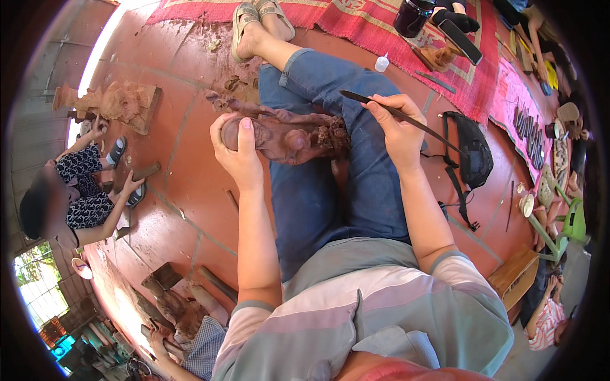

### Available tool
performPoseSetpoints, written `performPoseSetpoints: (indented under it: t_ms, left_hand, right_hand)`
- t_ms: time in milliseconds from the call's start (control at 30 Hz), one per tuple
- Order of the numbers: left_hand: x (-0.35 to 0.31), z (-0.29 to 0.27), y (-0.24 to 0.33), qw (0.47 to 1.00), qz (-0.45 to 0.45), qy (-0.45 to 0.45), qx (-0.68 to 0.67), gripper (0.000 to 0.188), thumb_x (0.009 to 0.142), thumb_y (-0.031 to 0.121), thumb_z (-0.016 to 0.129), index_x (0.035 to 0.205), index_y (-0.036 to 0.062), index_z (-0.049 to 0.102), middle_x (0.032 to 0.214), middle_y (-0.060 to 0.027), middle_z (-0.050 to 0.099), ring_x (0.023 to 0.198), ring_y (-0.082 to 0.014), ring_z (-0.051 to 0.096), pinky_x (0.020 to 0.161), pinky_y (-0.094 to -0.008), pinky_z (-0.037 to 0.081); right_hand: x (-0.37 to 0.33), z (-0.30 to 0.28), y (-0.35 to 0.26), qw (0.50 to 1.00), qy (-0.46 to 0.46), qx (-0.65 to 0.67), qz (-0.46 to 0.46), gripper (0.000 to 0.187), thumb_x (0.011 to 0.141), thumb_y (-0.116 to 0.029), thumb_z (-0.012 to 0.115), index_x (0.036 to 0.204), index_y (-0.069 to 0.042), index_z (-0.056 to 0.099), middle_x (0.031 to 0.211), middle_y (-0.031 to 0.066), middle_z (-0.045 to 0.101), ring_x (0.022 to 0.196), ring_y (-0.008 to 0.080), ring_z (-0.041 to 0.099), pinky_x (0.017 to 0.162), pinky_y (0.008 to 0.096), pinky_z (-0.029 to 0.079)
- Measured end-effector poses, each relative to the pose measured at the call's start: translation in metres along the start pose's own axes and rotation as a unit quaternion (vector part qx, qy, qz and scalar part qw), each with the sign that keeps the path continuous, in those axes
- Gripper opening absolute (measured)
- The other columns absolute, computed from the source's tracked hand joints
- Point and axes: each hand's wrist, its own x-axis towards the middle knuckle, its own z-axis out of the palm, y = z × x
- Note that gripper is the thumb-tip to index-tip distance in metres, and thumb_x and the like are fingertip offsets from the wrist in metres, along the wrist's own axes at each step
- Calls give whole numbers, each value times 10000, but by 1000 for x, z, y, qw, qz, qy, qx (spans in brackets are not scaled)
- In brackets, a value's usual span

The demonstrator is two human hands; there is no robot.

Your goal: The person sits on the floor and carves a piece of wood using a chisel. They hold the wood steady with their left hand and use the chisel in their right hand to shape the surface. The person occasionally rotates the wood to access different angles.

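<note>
A reddish-brown carved figure point(293, 138) lies across my lap over the blue trousers. It has a smooth rounded end, a round bulge in its middle and rough, knotty carving at its right end. My left hand point(243, 151) is closed round the smooth end, thumb on top. In my right hand point(401, 130) I grip a long, slim, dark tool point(424, 125) between thumb and fingers, much like a pen. One end of the tool points left toward the figure, apart from it; the other slants down to the right. Whether it is a file or a blade I cannot tell.
A black bag point(475, 150) with straps lies on the tiled floor at right. Beyond my knees are a red patterned mat point(372, 38), a small white bottle point(382, 63) and a dark jar point(413, 17). Other people work nearby; a large carving point(124, 101) stands at left.
</note>
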Motion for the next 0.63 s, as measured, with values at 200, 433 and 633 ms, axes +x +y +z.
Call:
performPoseSetpoints:
  t_ms: [200, 433, 633]
  left_hand:
    - [0, 3, 1, 1000, -9, -5, -18, 272, 825, 174, 694, 1011, 19, 569, 997, -70, 591, 940, -166, 551, 873, -297, 431]
    - [-4, 5, 3, 999, -12, 18, -36, 274, 808, 170, 712, 997, 25, 575, 975, -68, 590, 943, -165, 550, 860, -297, 437]
    - [-5, -2, 1, 1000, -10, -3, 4, 291, 849, 230, 677, 1042, 35, 578, 1018, -70, 592, 967, -152, 553, 888, -289, 429]
  right_hand:
    - [-11, 32, 17, 982, -151, -115, 10, 96, 751, 21, 732, 830, -1, 683, 857, 65, 694, 854, 128, 650, 817, 280, 501]
    - [-10, 25, 8, 990, -106, -89, 12, 64, 774, -10, 720, 828, -1, 687, 848, 66, 688, 808, 94, 630, 734, 246, 507]
    - [-8, 17, 31, 982, -111, -141, -62, 88, 742, -10, 737, 824, -33, 716, 857, 112, 692, 821, 152, 655, 801, 295, 511]
